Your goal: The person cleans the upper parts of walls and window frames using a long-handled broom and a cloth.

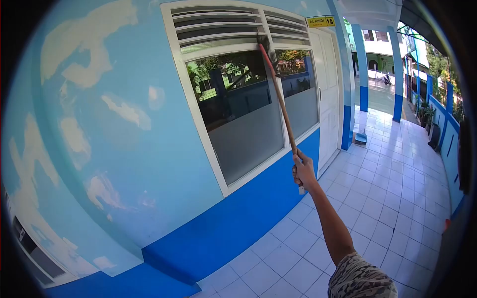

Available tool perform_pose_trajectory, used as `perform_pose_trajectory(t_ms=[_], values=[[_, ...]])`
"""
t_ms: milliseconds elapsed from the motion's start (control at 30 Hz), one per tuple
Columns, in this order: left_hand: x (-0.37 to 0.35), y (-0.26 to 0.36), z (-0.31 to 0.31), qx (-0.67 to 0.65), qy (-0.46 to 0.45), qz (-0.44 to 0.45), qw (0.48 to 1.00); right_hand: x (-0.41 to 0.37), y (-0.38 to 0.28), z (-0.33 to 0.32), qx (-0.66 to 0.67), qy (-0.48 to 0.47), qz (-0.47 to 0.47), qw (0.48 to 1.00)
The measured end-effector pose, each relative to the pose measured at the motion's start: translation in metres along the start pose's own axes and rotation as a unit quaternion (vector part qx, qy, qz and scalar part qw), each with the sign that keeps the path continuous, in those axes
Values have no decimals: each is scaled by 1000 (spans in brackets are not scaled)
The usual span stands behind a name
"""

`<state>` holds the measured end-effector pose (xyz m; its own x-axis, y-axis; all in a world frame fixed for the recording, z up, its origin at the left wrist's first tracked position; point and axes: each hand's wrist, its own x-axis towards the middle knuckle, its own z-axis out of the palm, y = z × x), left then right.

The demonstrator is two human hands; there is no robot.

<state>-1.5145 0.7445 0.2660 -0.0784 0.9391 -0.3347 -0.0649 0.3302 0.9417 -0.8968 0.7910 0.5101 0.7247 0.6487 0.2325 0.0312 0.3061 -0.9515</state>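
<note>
My right hand (304, 171) reaches out from the lower right, fingers wrapped round the lower end of a feather duster (281, 104). It has a long brown wooden handle, a red upper section and dark feathers. The duster slants up and to the left, its feathered head against the white window frame (273, 45) where the upright meets the crossbar under the louvre slats (218, 25). Below the slats, two glass panes reflect trees and a building; their lower parts are frosted. A patterned short sleeve (360, 278) covers my upper arm. My left hand is out of view.
A white door (325, 94) stands right of the window, beneath a yellow sign (321, 22). Farther along the white tiled floor (367, 198) sits a blue dustpan (360, 137). Blue-and-white pillars (363, 74) and potted plants (426, 113) flank the walkway. The blue wall (124, 149) has whitish patches.
</note>
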Motion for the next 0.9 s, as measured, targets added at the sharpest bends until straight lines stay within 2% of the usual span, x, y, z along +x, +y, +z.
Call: perform_pose_trajectory(t_ms=[100, 167, 233, 267, 333, 367, 433, 500, 633, 767, 833, 900], values=[[39, -32, 43, 3, -74, 24, 997, -114, 26, -15, -4, -135, 76, 988], [34, -14, 85, 48, -74, 29, 996, -170, 22, -32, -12, -203, 162, 965], [22, -2, 137, 88, -62, -2, 994, -211, 22, -49, 88, -275, 249, 924], [15, -4, 156, 91, -58, -7, 994, -223, 20, -60, 90, -276, 256, 922], [-1, -13, 184, 47, -145, -5, 988, -238, 17, -81, 172, -275, 302, 897], [-13, -15, 195, 46, -141, -6, 989, -237, 17, -92, 172, -278, 304, 895], [-36, -21, 205, 43, -176, -8, 983, -233, 22, -120, 169, -228, 313, 906], [-57, -26, 202, 53, -167, -23, 984, -212, 41, -146, 190, -168, 320, 913], [-90, -54, 171, 47, -117, -40, 991, -155, 136, -188, 185, -37, 339, 922], [-119, -62, 147, 27, -81, -22, 996, -130, 219, -196, 259, 31, 394, 881], [-127, -68, 133, 21, -57, -53, 997, -168, 204, -171, 213, 14, 388, 897], [-124, -77, 125, 19, -49, -39, 998, -219, 183, -145, 113, -67, 360, 924]])
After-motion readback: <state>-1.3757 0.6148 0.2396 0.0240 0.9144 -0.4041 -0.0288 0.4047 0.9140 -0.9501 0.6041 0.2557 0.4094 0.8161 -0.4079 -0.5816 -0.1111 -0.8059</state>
